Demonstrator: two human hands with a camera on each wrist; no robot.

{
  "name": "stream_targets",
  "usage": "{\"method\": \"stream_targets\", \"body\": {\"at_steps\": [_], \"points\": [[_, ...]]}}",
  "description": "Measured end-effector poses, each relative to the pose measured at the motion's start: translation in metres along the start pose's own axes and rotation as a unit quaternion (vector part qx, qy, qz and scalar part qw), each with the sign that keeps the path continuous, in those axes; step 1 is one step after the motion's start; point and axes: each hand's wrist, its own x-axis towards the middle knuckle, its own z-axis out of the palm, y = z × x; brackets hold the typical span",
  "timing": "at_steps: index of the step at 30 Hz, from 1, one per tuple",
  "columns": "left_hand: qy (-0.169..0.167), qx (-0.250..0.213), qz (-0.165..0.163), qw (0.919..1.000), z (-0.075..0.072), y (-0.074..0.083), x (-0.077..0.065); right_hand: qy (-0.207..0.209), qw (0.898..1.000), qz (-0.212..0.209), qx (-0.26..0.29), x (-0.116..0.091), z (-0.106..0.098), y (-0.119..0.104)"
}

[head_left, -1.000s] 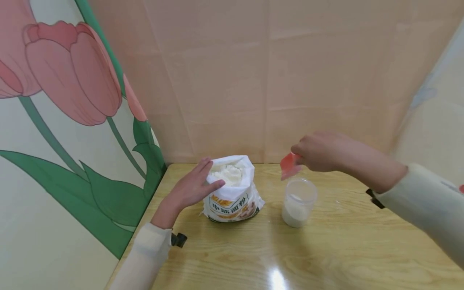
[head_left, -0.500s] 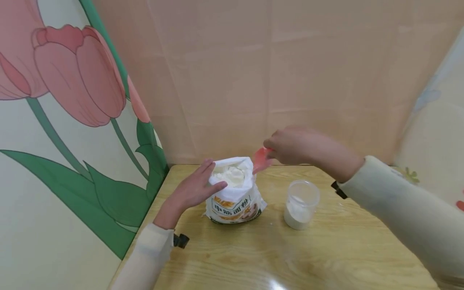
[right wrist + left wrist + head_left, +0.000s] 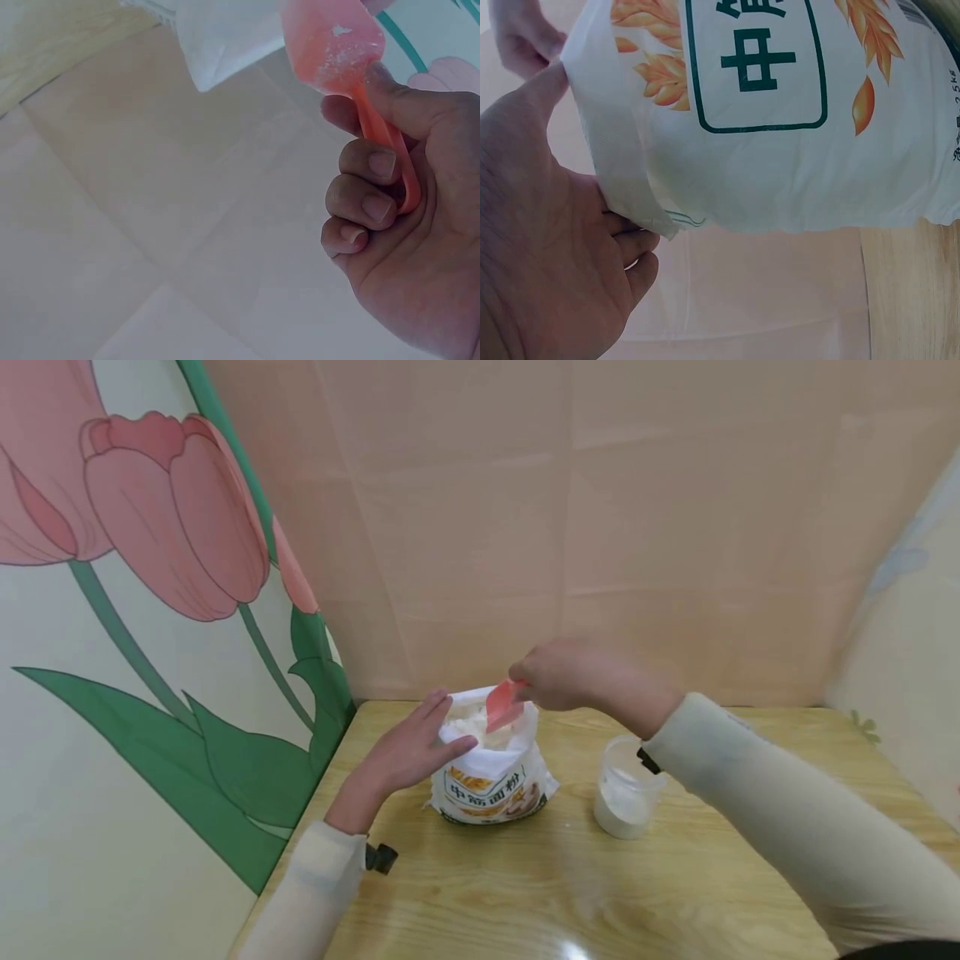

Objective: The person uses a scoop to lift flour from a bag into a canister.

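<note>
A white bag of flour (image 3: 491,789) with its top folded outward stands on the table, and loose flour (image 3: 463,720) shows in its mouth. My left hand (image 3: 405,750) holds the left side of the bag's rim, thumb along the front; in the left wrist view its fingers (image 3: 639,264) curl at the bag's edge. My right hand (image 3: 566,677) grips a coral-pink scoop (image 3: 504,705) by its handle, over the bag's opening. In the right wrist view some white powder clings to the scoop bowl (image 3: 337,49).
A clear plastic cup (image 3: 630,768), partly filled with white powder, stands right of the bag under my right forearm. The wooden table (image 3: 480,893) meets a peach-coloured cloth backdrop (image 3: 465,527) behind. A tulip-painted wall (image 3: 180,527) rises on the left.
My right hand has moved left with the scoop, from over the clear cup to over the bag's mouth. The left hand stays at the bag's rim. The view has shifted slightly.
</note>
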Motion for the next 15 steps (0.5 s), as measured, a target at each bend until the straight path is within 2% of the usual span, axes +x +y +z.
{"method": "stream_targets", "body": {"at_steps": [15], "points": [[-0.005, -0.003, -0.003, 1.0, -0.002, 0.001, -0.002, -0.014, 1.0, -0.002, 0.016, 0.033, 0.04, -0.012]]}}
